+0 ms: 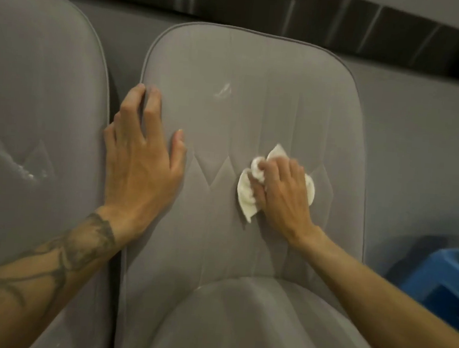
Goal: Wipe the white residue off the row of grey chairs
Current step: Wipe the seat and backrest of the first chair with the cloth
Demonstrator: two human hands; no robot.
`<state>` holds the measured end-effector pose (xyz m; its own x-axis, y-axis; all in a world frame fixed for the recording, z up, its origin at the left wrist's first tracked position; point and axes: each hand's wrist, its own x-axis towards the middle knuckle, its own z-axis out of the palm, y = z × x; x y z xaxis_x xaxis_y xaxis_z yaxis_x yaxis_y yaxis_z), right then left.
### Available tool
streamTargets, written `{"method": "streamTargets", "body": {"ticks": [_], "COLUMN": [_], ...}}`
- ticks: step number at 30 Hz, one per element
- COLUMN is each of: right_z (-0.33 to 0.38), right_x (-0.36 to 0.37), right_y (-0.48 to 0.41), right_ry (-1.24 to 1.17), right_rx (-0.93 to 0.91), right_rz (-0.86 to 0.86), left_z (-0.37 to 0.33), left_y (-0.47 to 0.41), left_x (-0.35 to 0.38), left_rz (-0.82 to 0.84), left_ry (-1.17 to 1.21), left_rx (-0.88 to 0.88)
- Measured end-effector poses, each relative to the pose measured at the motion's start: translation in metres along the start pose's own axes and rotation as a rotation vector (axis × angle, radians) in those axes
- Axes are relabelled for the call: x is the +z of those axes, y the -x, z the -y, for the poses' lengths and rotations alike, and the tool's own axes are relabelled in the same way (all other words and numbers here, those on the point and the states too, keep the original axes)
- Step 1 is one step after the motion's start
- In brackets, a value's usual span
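Right hand (284,195) fingers clamped on white cloth (244,194), pressed mid-backrest of middle grey chair (255,115); cloth long axis near-vertical. Left hand (141,155) flat, fingers apart, at backrest's left edge. White residue (224,90) above cloth.

Just behind the left hand (140,160), a dark tattoo (89,244) starts at the wrist and runs along the bare left forearm (33,281) in curved lines and shaded patches. Behind the right hand (284,195), the right forearm (379,292) is bare.
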<state>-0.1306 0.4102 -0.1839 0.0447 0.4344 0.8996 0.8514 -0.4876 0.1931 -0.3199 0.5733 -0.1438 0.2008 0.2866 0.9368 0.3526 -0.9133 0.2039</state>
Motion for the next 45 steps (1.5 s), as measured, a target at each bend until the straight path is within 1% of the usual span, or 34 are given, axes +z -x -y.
{"method": "streamTargets", "body": {"ticks": [2, 4, 6, 8, 9, 10, 12, 14, 16, 18, 20, 21, 22, 24, 25, 26, 29, 31, 33, 35, 37, 40, 41, 42, 43, 45], "right_z": [-0.011, -0.022, -0.028, -0.024, -0.02, -0.017, -0.01, -0.016, -0.022, -0.025, -0.022, -0.019, -0.015, -0.01, -0.012, -0.017, -0.024, -0.025, -0.021, -0.017, -0.018, -0.02, -0.023, -0.028, -0.033, -0.038], "right_x": [-0.004, -0.011, -0.014, -0.009, -0.008, -0.007, -0.006, -0.008, -0.009, -0.013, -0.015, -0.013, -0.011, -0.011, -0.013, -0.012, -0.013, -0.011, -0.004, 0.002, 0.008, 0.01, 0.008, 0.006, 0.004, 0.001], "right_y": [-0.051, -0.11, -0.139, -0.124, -0.103, -0.077, -0.028, -0.021, -0.064, -0.123, -0.151, -0.146, -0.131, -0.094, -0.087, -0.095, -0.155, -0.173, -0.15, -0.102, -0.049, 0.022, 0.035, 0.035, 0.024, -0.01], "right_ry": [0.012, 0.034, 0.026, -0.005, -0.028, -0.055, -0.06, -0.041, -0.025, -0.011, -0.055, -0.071, -0.085, -0.116, -0.116, -0.115, -0.08, -0.091, -0.11, -0.105, -0.088, -0.028, 0.007, 0.038, 0.06, 0.094], "right_rx": [-0.005, 0.082, 0.187, 0.212, 0.183, 0.127, -0.025, -0.092, -0.036, 0.097, 0.214, 0.221, 0.184, 0.067, 0.032, 0.03, 0.188, 0.238, 0.215, 0.111, -0.01, -0.252, -0.334, -0.372, -0.341, -0.11], "right_rz": [-0.089, -0.19, -0.24, -0.242, -0.229, -0.197, -0.081, -0.029, -0.104, -0.203, -0.223, -0.218, -0.209, -0.134, -0.099, -0.109, -0.215, -0.248, -0.26, -0.245, -0.167, 0.02, 0.058, 0.065, 0.044, -0.06], "left_z": [-0.001, -0.001, 0.0, 0.0, -0.001, -0.001, -0.001, -0.001, -0.001, 0.0, 0.002, 0.003, 0.003, 0.002, 0.002, 0.002, 0.0, 0.0, 0.002, 0.003, 0.003, 0.002, 0.001, 0.0, 0.0, 0.002], "left_y": [0.001, 0.0, 0.0, 0.001, 0.001, 0.001, 0.002, 0.001, 0.001, 0.0, 0.0, 0.0, 0.0, 0.0, 0.0, 0.0, -0.001, -0.001, -0.001, -0.001, 0.0, 0.0, 0.0, 0.0, 0.0, 0.0], "left_x": [0.0, 0.0, 0.001, 0.001, 0.0, 0.0, -0.001, -0.002, -0.001, 0.0, 0.001, 0.001, 0.001, 0.001, 0.001, 0.001, 0.0, -0.001, -0.001, 0.0, 0.001, 0.001, 0.0, 0.0, -0.001, 0.001], "left_rz": [0.003, 0.006, 0.002, 0.005, 0.009, 0.01, 0.01, 0.01, 0.009, 0.007, 0.004, 0.001, -0.003, -0.004, -0.001, 0.0, 0.002, 0.001, 0.006, 0.006, 0.0, -0.001, 0.0, -0.002, -0.005, -0.006], "left_ry": [-0.007, -0.01, -0.015, -0.007, 0.003, 0.009, 0.012, 0.015, 0.02, 0.022, 0.025, 0.026, 0.026, 0.028, 0.03, 0.033, 0.053, 0.045, 0.032, 0.026, 0.029, 0.039, 0.04, 0.041, 0.039, 0.035], "left_rx": [-0.001, 0.007, 0.011, 0.012, 0.012, 0.015, 0.017, 0.019, 0.018, 0.021, 0.025, 0.028, 0.029, 0.029, 0.025, 0.019, 0.013, 0.011, 0.021, 0.024, 0.026, 0.017, 0.017, 0.018, 0.02, 0.026]}}
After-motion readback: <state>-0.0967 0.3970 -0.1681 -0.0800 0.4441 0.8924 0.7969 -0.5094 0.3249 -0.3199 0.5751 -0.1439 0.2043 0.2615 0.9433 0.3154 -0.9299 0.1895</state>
